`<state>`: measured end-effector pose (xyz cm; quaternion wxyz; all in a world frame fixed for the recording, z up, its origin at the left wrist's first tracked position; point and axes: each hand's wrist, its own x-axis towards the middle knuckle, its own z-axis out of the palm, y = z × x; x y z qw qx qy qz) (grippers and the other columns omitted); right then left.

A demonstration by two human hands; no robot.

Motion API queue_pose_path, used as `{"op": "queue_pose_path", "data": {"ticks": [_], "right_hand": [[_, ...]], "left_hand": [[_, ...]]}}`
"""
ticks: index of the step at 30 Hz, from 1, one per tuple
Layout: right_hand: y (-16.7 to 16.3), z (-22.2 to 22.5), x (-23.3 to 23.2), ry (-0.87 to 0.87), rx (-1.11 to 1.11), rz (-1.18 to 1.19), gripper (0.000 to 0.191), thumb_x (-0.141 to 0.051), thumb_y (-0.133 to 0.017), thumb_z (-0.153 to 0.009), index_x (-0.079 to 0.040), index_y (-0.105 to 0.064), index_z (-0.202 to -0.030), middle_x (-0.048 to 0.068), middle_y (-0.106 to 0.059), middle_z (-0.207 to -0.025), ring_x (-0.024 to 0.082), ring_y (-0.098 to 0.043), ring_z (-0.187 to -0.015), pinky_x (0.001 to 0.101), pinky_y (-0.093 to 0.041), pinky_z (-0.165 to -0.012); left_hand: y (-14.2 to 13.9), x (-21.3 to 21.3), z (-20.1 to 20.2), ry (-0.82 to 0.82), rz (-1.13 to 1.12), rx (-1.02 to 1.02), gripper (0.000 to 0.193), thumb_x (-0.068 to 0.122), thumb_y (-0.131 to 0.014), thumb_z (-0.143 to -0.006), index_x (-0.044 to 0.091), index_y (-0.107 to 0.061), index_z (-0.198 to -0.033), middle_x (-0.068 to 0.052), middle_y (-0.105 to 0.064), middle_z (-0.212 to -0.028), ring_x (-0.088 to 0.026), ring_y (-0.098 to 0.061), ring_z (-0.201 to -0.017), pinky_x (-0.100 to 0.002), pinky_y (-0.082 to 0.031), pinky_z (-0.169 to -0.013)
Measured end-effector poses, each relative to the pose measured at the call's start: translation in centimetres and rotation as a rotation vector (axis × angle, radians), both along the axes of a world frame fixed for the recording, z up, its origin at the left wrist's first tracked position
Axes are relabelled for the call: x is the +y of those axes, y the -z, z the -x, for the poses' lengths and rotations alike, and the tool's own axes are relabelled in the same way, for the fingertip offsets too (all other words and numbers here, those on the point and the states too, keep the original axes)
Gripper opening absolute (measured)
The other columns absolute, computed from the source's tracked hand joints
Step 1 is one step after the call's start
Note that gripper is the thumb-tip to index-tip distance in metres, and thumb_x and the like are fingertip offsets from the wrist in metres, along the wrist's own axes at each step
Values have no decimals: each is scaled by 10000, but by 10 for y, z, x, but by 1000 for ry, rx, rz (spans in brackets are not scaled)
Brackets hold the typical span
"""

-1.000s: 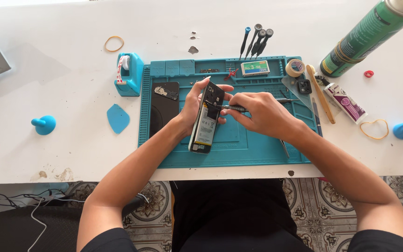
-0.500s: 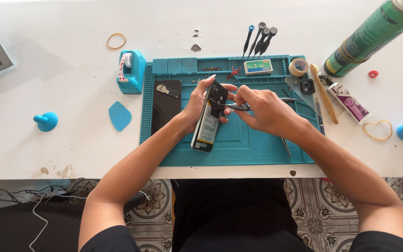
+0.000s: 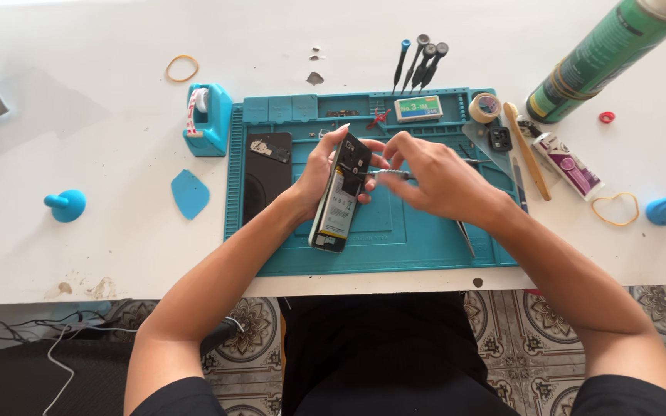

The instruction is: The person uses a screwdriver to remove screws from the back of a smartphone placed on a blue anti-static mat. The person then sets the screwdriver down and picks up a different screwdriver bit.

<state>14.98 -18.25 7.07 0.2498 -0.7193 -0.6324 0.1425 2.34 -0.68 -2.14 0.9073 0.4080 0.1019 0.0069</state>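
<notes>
Change: since the earlier pictures we have tipped the opened phone point(image 3: 341, 194) slightly more upright, and our right hand point(image 3: 433, 179) has kept its place at the phone's top end.
Left hand: our left hand point(image 3: 319, 176) grips the opened phone along its left edge, fingers wrapped over the top corner.
Right hand: our fingers pinch a thin screwdriver point(image 3: 385, 176), its tip at the phone's upper part.
Phone: we hold it tilted on its long edge over the teal work mat point(image 3: 425, 246), battery side facing right.
On the mat: a black back cover point(image 3: 266, 173) lies left of the phone; tweezers point(image 3: 465, 237) lie under our right wrist.
Around the mat: we see a tape dispenser point(image 3: 208, 119), a blue pick point(image 3: 190, 193), four screwdrivers point(image 3: 419, 63), a green spray can point(image 3: 607, 60) and a wooden stick point(image 3: 527, 152).
</notes>
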Motion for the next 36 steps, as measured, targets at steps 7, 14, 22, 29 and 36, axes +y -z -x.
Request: {"op": "queue_pose_path", "data": {"ticks": [7, 14, 22, 29, 36], "right_hand": [[3, 2, 1, 15, 23, 3, 332, -280, -678, -956, -30, -535, -1121, 149, -692, -954, 296, -709, -858, 425, -541, -748], [6, -2, -1, -20, 46, -8, 392, -304, -730, -926, -23, -486, -1051, 167, -672, -911, 274, -700, -849, 412, -560, -739], [0, 0, 2, 6, 21, 31, 364, -288, -676, -985, -2, -528, -1155, 115, -605, -695, 235, -617, -581, 389, -473, -548], [-11, -30, -3, 14, 28, 98, 264, -252, -639, -969, -55, -632, -1144, 70, -661, -632, 194, -583, -467, 358, -439, -474], [4, -62, 0, 37, -189, 131, 274, -286, -614, -1019, -113, -655, -1228, 152, -727, -713, 300, -703, -624, 435, -532, -712]], "left_hand": [[-1, 2, 4, 6, 29, 6, 712, 603, -324, -1011, 11, -555, -1331, -150, -642, -1074, -192, -649, -764, -333, -557, -606], [-2, 2, 5, 3, -7, 20, 724, 605, -320, -1000, 10, -562, -1335, -163, -656, -1087, -198, -663, -767, -339, -569, -617], [1, 2, 3, 9, -1, -8, 728, 606, -325, -1003, 5, -564, -1337, -166, -649, -1084, -203, -665, -774, -337, -570, -618], [0, 4, 3, 16, 16, 1, 745, 614, -335, -992, 0, -575, -1340, -173, -665, -1088, -214, -676, -761, -338, -571, -615], [-1, 2, 3, -17, -38, 41, 744, 623, -318, -981, 17, -577, -1325, -178, -682, -1085, -218, -711, -785, -343, -595, -623]]}}
